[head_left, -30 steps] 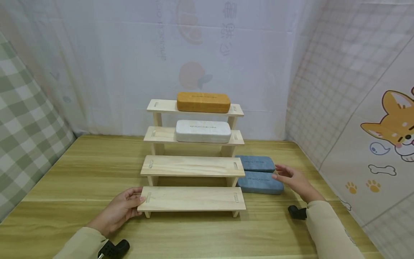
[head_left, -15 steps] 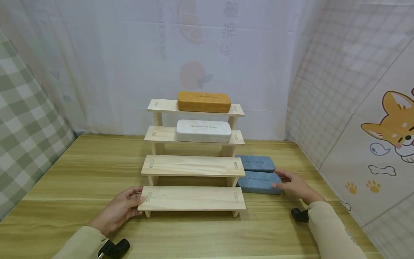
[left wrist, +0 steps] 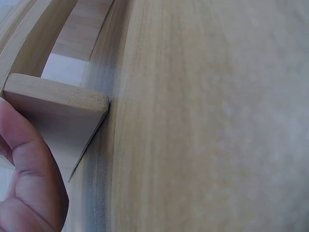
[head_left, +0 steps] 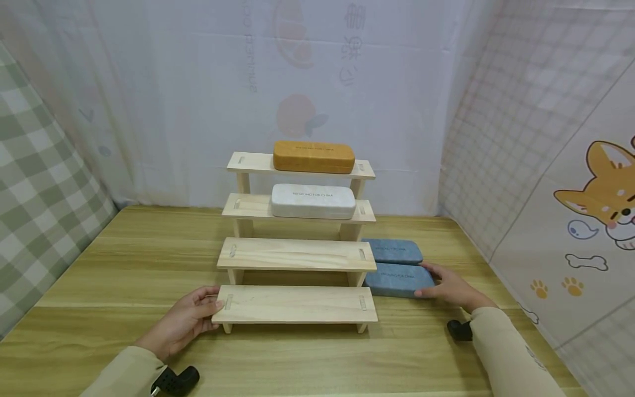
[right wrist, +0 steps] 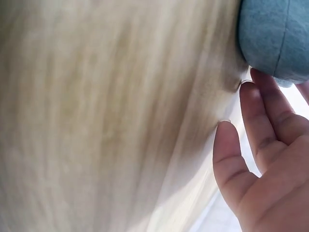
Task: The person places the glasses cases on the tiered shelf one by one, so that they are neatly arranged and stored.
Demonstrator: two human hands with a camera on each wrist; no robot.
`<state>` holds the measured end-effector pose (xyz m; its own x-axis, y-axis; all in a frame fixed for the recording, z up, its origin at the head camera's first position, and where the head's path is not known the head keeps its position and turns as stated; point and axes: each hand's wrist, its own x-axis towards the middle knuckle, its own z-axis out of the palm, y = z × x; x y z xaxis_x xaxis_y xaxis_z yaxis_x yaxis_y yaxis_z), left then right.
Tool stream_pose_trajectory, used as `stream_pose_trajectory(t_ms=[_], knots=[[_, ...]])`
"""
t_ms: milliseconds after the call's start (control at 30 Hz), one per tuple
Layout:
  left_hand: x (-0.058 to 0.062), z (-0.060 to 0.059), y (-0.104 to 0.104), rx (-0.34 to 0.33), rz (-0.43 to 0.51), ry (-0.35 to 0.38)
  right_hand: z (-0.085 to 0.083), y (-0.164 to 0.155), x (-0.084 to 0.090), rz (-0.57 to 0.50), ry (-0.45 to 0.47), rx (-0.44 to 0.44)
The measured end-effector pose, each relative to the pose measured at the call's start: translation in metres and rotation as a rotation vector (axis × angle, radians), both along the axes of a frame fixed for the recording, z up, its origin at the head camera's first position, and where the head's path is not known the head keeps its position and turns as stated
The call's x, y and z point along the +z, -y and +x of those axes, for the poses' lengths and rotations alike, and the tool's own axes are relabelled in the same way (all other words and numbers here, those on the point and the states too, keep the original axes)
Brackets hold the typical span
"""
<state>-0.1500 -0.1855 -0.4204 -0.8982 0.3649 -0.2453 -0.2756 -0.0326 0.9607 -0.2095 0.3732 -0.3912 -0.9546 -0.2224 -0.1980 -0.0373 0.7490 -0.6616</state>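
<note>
A four-step wooden display stand [head_left: 292,304] is in the middle of the head view. My left hand [head_left: 187,320] grips the left end of its lowest board, thumb on top. In the left wrist view, that hand's fingers [left wrist: 31,164] lie beside the stand's end support [left wrist: 55,99]. Right of the stand, two blue glasses cases lie on the table, one behind the other. My right hand [head_left: 453,288] pinches the right end of the near blue glasses case [head_left: 397,279], thumb at its front corner. In the right wrist view, the other fingers [right wrist: 227,150] are nearly straight.
An orange glasses case [head_left: 313,157] rests on the top board and a white one [head_left: 312,202] on the board below. Behind the near blue case lies the far blue case [head_left: 393,251]. Cloth walls [head_left: 173,110] surround the wooden table [head_left: 124,253].
My right hand has moved slightly toward the front and taken hold of the near blue glasses case's right end. The left hand has stayed on the stand.
</note>
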Motion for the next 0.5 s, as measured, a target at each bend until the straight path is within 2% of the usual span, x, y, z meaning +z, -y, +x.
stream_pose_trajectory(t_ms=[300,500], knots=[[-0.0002,0.0002,-0.0003,0.002,0.011,0.0,-0.0012,0.0025,-0.0026,0.001,-0.006,0.02],[0.0001,0.0003,-0.0003,0.002,0.003,0.003,-0.001,0.0032,-0.0036,0.005,-0.004,-0.013]])
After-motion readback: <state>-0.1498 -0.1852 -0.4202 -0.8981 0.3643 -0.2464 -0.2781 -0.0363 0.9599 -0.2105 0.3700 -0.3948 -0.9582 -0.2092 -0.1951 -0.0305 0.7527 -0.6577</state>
